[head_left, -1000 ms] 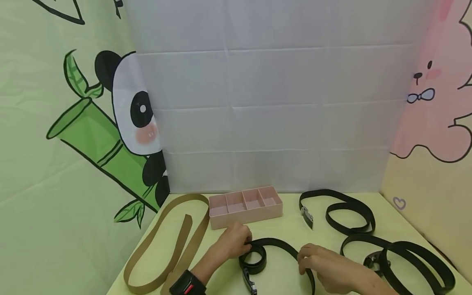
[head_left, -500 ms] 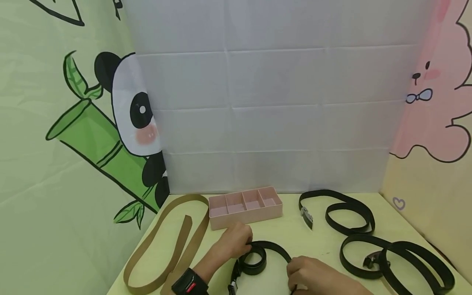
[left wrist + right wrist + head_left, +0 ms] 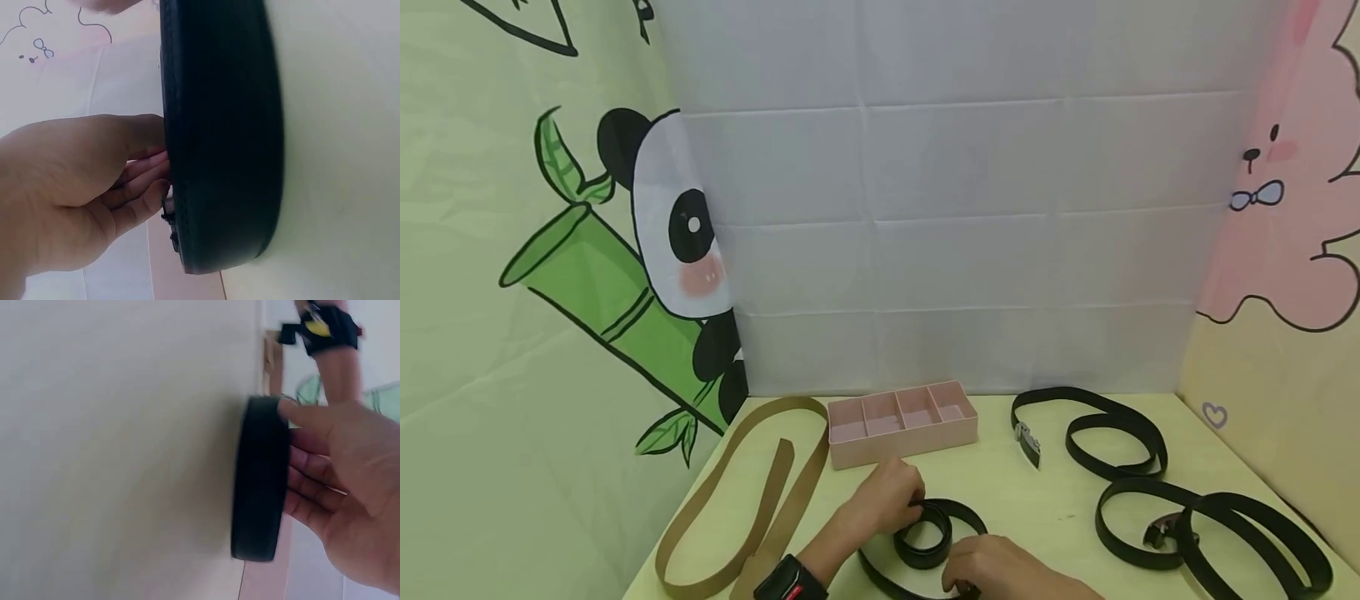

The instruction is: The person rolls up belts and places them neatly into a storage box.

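Observation:
A black belt (image 3: 923, 558) stands on its edge on the table, its inner part rolled in a small coil with a looser outer turn. My left hand (image 3: 891, 496) pinches it at the coil's upper left. In the left wrist view the left hand's (image 3: 69, 181) fingers go behind the wide belt band (image 3: 225, 137). My right hand (image 3: 1000, 568) grips the outer turn to the right of the coil. From the right wrist view, the right hand's (image 3: 356, 475) thumb lies at the belt's (image 3: 259, 481) top edge, with its other fingers behind. The belt's free ends are hidden in the head view.
Behind the hands stands a pink box (image 3: 902, 441) with several compartments. A tan strap (image 3: 807, 483) lies looped at left. Two more black belts sit at right, one at the back (image 3: 1071, 393) and one nearer (image 3: 1138, 557). A pale sheet (image 3: 955, 250) closes off the table's back.
My right hand has moved left and nearer, drawing the outer strap in towards the coil. The buckle end seen below the coil has swung round out of sight. The left hand stays at the coil.

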### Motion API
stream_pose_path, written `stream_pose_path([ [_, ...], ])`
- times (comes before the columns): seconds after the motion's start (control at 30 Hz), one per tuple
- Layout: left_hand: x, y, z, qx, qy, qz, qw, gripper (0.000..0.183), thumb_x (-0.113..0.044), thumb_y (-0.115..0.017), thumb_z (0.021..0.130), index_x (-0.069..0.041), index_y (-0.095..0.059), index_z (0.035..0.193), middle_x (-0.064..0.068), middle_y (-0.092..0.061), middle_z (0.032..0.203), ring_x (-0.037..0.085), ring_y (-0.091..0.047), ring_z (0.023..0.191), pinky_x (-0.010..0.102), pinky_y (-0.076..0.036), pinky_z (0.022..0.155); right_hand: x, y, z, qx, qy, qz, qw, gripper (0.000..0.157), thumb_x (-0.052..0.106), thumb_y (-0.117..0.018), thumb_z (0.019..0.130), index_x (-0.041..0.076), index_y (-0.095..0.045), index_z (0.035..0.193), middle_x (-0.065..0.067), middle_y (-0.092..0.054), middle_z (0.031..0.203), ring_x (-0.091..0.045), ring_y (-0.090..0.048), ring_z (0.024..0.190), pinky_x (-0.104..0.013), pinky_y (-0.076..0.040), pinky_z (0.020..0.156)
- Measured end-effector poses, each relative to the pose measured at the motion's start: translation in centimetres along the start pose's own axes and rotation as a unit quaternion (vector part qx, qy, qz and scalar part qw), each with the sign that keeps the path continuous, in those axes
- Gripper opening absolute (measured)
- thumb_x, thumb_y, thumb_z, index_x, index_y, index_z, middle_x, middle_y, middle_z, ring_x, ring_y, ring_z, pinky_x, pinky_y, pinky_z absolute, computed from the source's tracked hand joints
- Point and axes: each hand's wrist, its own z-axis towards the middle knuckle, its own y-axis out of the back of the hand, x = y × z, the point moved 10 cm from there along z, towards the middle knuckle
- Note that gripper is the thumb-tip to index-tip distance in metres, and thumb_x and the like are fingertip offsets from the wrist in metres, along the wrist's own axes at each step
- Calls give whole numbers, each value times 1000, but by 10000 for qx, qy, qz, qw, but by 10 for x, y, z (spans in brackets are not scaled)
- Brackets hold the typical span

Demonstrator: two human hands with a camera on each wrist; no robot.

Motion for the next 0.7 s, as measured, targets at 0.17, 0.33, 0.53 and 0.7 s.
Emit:
stream_pose_path([
  [0.17, -6, -5, 1, 174, -43, -329, 9993, 19, -13, -82, 80, -19, -74, 63, -14, -53, 54, -1, -42, 50, 14, -32, 44, -26, 41, -5, -712, -909, 68, 9933, 9, 22, -77, 92, 15, -77, 98, 8, -68, 89, -4, -62, 78, -20, -54, 68],
  [0.33, -19, -11, 4, 313, -157, -759, 9965, 16, -14, -81, 83, -19, -77, 69, -15, -59, 58, -4, -46, 52, 12, -36, 47, -60, 51, -4, -703, -1688, -210, 9829, 20, 27, -79, 91, 11, -75, 104, -1, -71, 98, -15, -64, 89, -32, -55, 76],
  [0.53, -31, -17, 9, 294, -304, -888, 9952, 15, -15, -83, 83, -20, -78, 70, -16, -62, 59, -8, -45, 52, 9, -35, 47, -84, 29, 0, -242, -1948, 469, 9794, 20, 26, -79, 89, 10, -78, 100, 2, -74, 91, -10, -64, 80, -27, -54, 69],
  [0.7, -33, -18, 9, 289, -250, -1016, 9941, 10, -15, -84, 83, -19, -82, 75, -15, -68, 63, -11, -48, 53, 7, -40, 49, -85, 25, 7, -442, -1762, 490, 9821, 5, 13, -80, 86, 17, -78, 86, 12, -69, 76, 1, -56, 65, -20, -49, 59],
])
